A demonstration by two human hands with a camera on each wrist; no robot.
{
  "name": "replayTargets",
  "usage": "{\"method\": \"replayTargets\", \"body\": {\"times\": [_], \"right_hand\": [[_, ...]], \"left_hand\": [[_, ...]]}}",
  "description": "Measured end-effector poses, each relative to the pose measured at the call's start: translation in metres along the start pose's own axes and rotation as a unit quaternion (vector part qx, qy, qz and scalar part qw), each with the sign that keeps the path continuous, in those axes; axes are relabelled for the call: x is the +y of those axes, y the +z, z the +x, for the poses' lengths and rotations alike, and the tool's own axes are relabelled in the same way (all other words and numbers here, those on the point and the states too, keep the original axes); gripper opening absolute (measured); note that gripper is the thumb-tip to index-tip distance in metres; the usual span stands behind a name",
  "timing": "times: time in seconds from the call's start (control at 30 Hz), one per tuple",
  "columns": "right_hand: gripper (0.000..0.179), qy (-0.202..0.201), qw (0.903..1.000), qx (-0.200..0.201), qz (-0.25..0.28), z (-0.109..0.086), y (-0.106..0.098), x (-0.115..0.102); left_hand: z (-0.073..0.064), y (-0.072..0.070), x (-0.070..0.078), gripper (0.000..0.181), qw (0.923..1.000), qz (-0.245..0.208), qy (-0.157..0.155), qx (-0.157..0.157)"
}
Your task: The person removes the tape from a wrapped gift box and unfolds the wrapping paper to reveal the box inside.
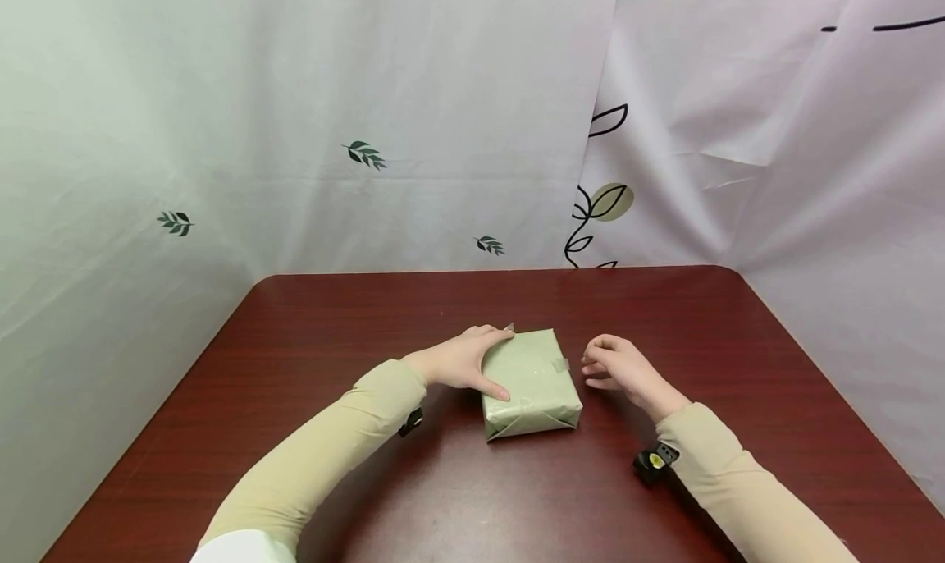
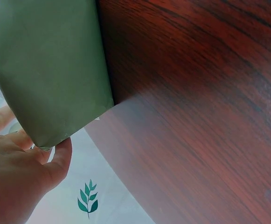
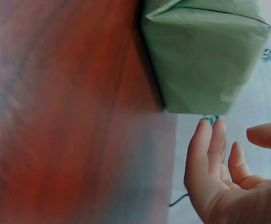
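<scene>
A box wrapped in pale green paper (image 1: 527, 374) lies on the dark red-brown table, its folded end facing me. My left hand (image 1: 461, 359) holds it at the left side, thumb on the near top and index finger along the far left corner. The left wrist view shows the fingers against the box's edge; some are hidden. A bit of clear tape (image 1: 561, 365) sits on the right top edge, and a clear tip (image 1: 509, 327) shows beside the left fingertips. My right hand (image 1: 620, 366) hovers right of the box, apart from it, fingers loosely bent, nothing visible between them.
The wooden table (image 1: 354, 317) has rounded far corners. White cloth (image 1: 443, 120) printed with leaves hangs behind and along both sides. A dark wrist device (image 1: 653, 462) is worn below the right hand, and another (image 1: 411, 421) below the left.
</scene>
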State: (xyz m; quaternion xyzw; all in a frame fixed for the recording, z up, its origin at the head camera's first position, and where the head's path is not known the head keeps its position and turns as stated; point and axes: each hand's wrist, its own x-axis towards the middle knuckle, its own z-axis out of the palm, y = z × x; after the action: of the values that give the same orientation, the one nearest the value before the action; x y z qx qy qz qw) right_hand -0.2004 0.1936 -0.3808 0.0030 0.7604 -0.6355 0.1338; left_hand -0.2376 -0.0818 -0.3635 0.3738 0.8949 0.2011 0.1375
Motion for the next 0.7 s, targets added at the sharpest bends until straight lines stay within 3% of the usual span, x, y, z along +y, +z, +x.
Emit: {"method": "replayTargets", "body": {"times": [0.17,0.3,0.4,0.53,0.6,0.7], "right_hand": [[0.018,-0.088,0.9917,0.019,-0.092,-0.009,-0.001,-0.009],[0.019,-0.174,0.9653,0.016,-0.195,-0.019,0.006,-0.012],[0.019,-0.258,0.9283,-0.007,-0.268,-0.027,0.013,-0.011],[0.025,-0.369,0.8561,-0.049,-0.359,-0.034,0.021,-0.009],[0.028,-0.397,0.8242,-0.059,-0.399,-0.037,0.025,-0.008],[0.03,-0.416,0.7932,-0.065,-0.44,-0.039,0.031,-0.008]], "left_hand": [[0.0,0.0,0.0,0.097,1.0,0.001,-0.003,-0.002],[0.0,0.0,0.001,0.097,1.0,-0.002,-0.003,0.0],[0.0,0.0,0.001,0.097,1.0,-0.005,-0.003,0.002],[0.0,0.0,0.002,0.097,1.0,-0.008,-0.004,0.002],[-0.001,-0.001,0.003,0.096,1.0,-0.009,-0.004,0.001],[-0.001,-0.001,0.003,0.096,1.0,-0.008,-0.006,0.0]]}}
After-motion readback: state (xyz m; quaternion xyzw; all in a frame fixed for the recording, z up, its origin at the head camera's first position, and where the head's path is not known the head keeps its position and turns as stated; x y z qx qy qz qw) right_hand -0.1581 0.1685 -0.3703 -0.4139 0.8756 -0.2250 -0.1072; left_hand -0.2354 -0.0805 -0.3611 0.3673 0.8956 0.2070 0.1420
